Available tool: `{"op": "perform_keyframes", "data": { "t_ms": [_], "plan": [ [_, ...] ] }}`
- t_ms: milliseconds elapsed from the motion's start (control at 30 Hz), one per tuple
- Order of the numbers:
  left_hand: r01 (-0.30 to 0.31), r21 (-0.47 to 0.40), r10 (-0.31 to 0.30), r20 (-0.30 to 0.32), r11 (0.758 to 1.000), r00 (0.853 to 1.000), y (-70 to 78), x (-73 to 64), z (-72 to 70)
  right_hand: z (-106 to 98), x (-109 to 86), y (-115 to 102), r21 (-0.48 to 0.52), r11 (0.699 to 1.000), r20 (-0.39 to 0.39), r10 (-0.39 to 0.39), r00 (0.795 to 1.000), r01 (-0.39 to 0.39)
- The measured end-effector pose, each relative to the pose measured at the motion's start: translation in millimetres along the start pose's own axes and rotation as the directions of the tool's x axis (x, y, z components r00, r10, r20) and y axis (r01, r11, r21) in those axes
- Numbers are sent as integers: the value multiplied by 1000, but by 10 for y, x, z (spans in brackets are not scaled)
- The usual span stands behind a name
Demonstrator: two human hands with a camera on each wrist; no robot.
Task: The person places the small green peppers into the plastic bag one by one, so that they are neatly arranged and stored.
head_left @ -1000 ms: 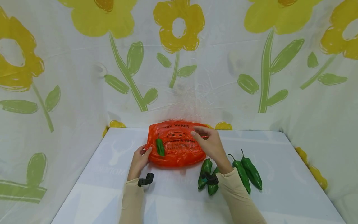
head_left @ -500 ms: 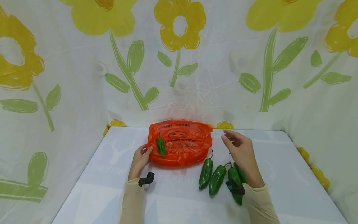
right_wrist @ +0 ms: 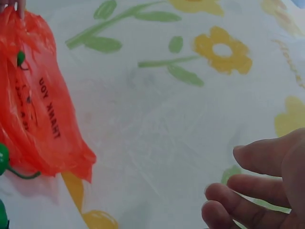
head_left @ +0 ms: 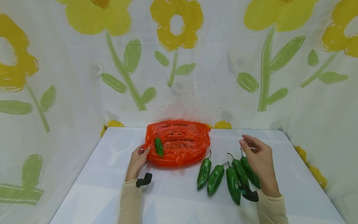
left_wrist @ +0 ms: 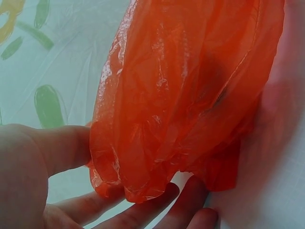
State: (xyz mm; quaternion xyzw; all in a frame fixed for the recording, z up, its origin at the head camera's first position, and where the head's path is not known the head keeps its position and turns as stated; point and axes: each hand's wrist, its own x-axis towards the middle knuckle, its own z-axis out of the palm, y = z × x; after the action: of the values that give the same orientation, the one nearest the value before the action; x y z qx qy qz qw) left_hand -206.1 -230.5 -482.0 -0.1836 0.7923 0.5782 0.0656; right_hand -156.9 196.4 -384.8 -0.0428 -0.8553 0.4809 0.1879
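An orange-red plastic bag (head_left: 181, 147) with black print lies at the back of the table, its mouth towards me. My left hand (head_left: 137, 162) pinches its left edge; in the left wrist view the thumb and fingers hold the rim of the bag (left_wrist: 176, 95) from both sides. One green chili pepper (head_left: 158, 146) lies inside the bag's opening. To the right, several green peppers (head_left: 215, 179) lie side by side on the table, stems away from me. My right hand (head_left: 262, 165) hovers over the rightmost pepper (head_left: 249, 168), fingers loosely bent and holding nothing.
The white table (head_left: 92, 186) ends at a flower-print curtain (head_left: 212, 68) behind, with more curtain on both sides. Each wrist carries a small black camera mount (head_left: 144, 180).
My right hand has moved from over the bag to the right, above the rightmost peppers. My left hand keeps its grip on the bag, which stays in about the same place.
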Motion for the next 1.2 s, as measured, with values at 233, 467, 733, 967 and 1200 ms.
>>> {"op": "perform_keyframes", "data": {
  "t_ms": [233, 467, 733, 967, 1200],
  "plan": [
    [15, 19, -15, -4, 1000, 1000, 28, -11, -2, -76, 31, 122, -22, 1000, -39, 12, 999, -13],
    [24, 17, -24, -5, 1000, 1000, -1, 18, -12, -77, 103, 303, -48, 996, -43, 77, 996, -79],
    [15, 16, -15, 4, 1000, 1000, -7, 42, 30, -98, 117, 514, -140, 977, -10, 163, 987, -163],
    [39, 14, -39, -6, 999, 999, 0, 28, 25, -163, 134, 641, -171, 970, 18, 175, 984, -170],
    [36, 23, -36, 2, 999, 999, -36, 28, 17, -192, 144, 734, -192, 954, 64, 248, 967, -232]
  ]
}}
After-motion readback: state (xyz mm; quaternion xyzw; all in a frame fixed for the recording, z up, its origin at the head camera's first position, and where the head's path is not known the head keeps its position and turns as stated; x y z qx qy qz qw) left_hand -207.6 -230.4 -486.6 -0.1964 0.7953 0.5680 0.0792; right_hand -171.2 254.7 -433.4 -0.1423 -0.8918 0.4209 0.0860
